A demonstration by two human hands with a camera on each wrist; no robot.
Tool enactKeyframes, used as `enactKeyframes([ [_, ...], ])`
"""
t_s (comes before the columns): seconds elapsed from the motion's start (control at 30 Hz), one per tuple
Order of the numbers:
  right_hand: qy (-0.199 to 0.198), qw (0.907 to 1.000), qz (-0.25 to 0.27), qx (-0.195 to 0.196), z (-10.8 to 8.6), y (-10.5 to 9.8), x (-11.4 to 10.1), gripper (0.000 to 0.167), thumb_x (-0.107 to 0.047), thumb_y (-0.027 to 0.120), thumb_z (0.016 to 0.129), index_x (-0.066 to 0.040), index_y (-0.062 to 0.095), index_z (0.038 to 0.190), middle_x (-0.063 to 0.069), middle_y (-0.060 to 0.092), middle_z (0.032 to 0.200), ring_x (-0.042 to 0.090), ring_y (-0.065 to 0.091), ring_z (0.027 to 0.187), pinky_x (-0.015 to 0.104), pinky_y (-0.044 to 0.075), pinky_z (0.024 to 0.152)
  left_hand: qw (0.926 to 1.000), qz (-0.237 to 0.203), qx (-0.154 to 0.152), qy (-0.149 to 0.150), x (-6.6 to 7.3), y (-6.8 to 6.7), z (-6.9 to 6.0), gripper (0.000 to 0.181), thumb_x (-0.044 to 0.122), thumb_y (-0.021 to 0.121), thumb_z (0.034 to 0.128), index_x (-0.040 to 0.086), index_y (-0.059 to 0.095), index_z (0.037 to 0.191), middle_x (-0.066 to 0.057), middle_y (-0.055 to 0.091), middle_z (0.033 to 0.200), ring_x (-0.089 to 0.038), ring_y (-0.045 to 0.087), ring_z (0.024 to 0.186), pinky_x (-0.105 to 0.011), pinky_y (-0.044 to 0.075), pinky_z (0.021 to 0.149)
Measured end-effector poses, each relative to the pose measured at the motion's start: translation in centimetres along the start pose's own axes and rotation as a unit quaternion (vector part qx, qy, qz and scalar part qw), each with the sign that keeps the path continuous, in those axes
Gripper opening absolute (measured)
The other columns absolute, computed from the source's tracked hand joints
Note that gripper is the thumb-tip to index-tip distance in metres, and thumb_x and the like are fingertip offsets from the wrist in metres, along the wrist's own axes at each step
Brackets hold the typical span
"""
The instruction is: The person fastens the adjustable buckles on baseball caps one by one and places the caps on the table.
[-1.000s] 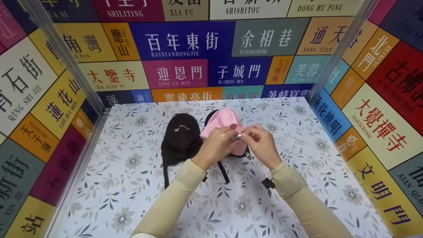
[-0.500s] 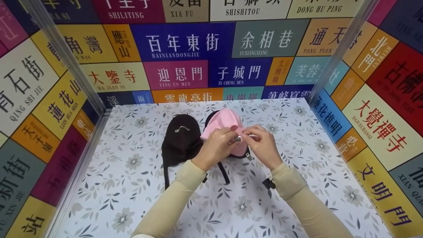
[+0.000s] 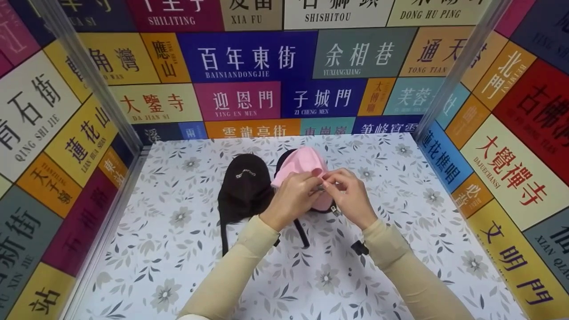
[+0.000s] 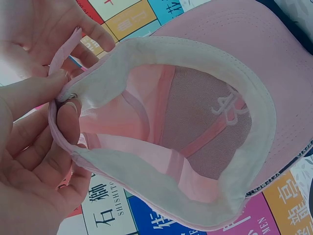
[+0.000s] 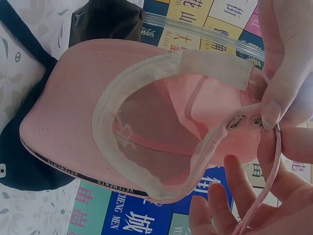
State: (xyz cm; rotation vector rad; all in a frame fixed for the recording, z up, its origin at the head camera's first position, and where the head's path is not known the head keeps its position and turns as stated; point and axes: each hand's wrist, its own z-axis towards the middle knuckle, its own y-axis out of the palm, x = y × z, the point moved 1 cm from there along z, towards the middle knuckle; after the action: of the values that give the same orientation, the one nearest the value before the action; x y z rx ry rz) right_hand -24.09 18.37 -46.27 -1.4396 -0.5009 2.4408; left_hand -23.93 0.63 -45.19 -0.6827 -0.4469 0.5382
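Note:
A pink baseball cap (image 3: 304,162) is held up in front of me. In the left wrist view its pale inner sweatband (image 4: 261,93) and opening face the camera. My left hand (image 3: 293,193) pinches the back strap at its metal buckle (image 5: 258,121), thumb and finger pressed together. My right hand (image 3: 353,195) is close beside it, pinching the strap's narrow loose end (image 5: 264,200), its other fingers spread. The fingers partly hide the buckle in the head view. A dark blue item (image 5: 29,147) with a white tag lies beneath the pink brim.
A black cap (image 3: 244,186) with a small metallic emblem lies left of my hands, its strap (image 3: 223,235) trailing toward me. Another short black strap (image 3: 301,233) lies between my forearms. The floral tabletop (image 3: 178,258) is bounded by colourful sign-covered walls (image 3: 244,55).
The thumb and fingertips of my right hand have shifted slightly left, closer to my left fingers. The silvery buckle between them is now mostly covered. The caps stay in place.

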Motion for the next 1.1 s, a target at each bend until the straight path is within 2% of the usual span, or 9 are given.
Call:
enactKeyframes([
  [0.1,0.003,1.0,-0.002,0.004,-0.07,0.03,-0.09,0.014,-0.004,0.068,0.094,0.003,0.069,0.082,0.02,0.067,0.111,0.034,0.061,0.106,0.042,0.053,0.083,1.0,0.007,-0.002,-0.003,0.05,0.03,-0.01,0.007,0.017,0.077,0.089,0.011,0.075,0.093,0.002,0.068,0.083,-0.014,0.063,0.075,-0.033,0.05,0.074],
  [0.33,0.005,1.0,0.004,0.003,-0.23,-0.08,0.11,0.015,-0.014,0.072,0.094,-0.009,0.071,0.08,0.005,0.068,0.107,0.02,0.062,0.101,0.038,0.054,0.082,0.9997,0.015,-0.014,-0.01,0.11,0.04,-0.15,0.01,0.02,0.078,0.0893,0.012,0.076,0.095,0.003,0.069,0.083,-0.013,0.063,0.075,-0.034,0.049,0.076],
  [0.47,0.004,1.0,0.001,0.0,-0.27,-0.1,0.22,0.015,-0.016,0.072,0.094,-0.012,0.07,0.08,0.0,0.068,0.106,0.016,0.062,0.101,0.036,0.054,0.082,0.9997,0.015,-0.015,-0.01,0.05,0.0,-0.18,0.011,0.02,0.078,0.089,0.012,0.077,0.096,0.004,0.07,0.084,-0.013,0.064,0.075,-0.034,0.048,0.074],
  [0.7,0.006,1.0,0.006,0.004,-0.11,-0.17,0.03,0.013,-0.012,0.072,0.093,-0.008,0.071,0.081,0.005,0.068,0.108,0.019,0.062,0.101,0.035,0.054,0.081,0.9996,0.016,-0.02,-0.01,-0.04,-0.15,0.04,0.013,0.02,0.08,0.0872,0.013,0.078,0.098,0.005,0.07,0.084,-0.011,0.063,0.077,-0.033,0.043,0.072],
  [1.1,0.01,0.9999,-0.01,0.007,-0.3,-0.47,0.41,0.017,-0.016,0.07,0.096,-0.014,0.07,0.079,0.0,0.068,0.106,0.015,0.063,0.1,0.031,0.055,0.08,0.9997,0.021,-0.013,-0.008,-0.24,-0.32,-0.29,0.011,0.017,0.082,0.0845,0.011,0.075,0.091,0.004,0.064,0.076,-0.013,0.06,0.073,-0.035,0.042,0.074],
])
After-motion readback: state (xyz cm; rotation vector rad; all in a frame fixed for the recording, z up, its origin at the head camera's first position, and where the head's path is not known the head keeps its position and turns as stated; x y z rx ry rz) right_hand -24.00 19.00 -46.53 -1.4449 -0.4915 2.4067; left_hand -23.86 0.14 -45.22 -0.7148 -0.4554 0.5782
